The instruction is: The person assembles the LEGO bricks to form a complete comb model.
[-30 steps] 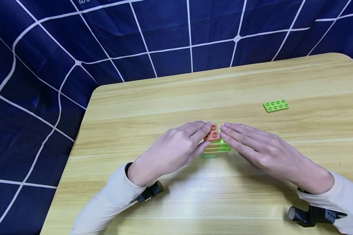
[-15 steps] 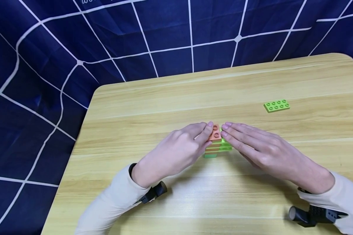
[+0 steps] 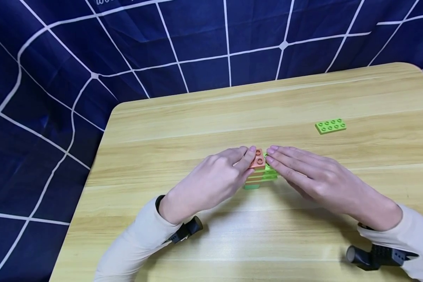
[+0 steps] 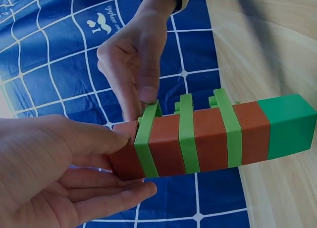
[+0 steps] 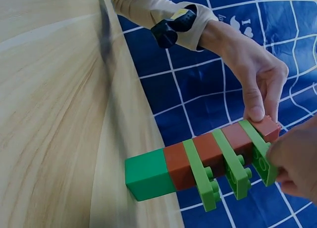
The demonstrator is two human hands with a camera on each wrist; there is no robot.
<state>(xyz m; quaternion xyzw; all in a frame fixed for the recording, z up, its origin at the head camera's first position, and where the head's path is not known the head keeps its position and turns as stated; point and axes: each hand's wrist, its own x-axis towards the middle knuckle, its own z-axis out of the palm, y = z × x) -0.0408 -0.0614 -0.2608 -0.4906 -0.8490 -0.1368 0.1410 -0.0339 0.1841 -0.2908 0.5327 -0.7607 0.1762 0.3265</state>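
A tower of toy building bricks stands upright on the table, with a dark green block point(image 4: 290, 126) at its base. Above that, orange-red bricks point(image 5: 181, 163) alternate with light green plates point(image 4: 187, 134), whose studded ends stick out to one side. My left hand point(image 3: 211, 176) pinches the topmost orange-red brick point(image 3: 258, 160) between thumb and fingers. On the other side, my right hand point(image 3: 313, 172) grips the protruding end of the uppermost light green plate point(image 4: 145, 146). Its fingers cover part of that plate in the head view.
A loose light green plate point(image 3: 330, 126) with several studs lies on the wooden table point(image 3: 197, 117), behind and to the right of the tower. A dark blue cloth with white lines point(image 3: 204, 43) hangs past the table's far edge.
The left hand has shifted slightly right and its fingers reach further over the top brick. That brick looks straighter on the tower. The right hand has hardly moved.
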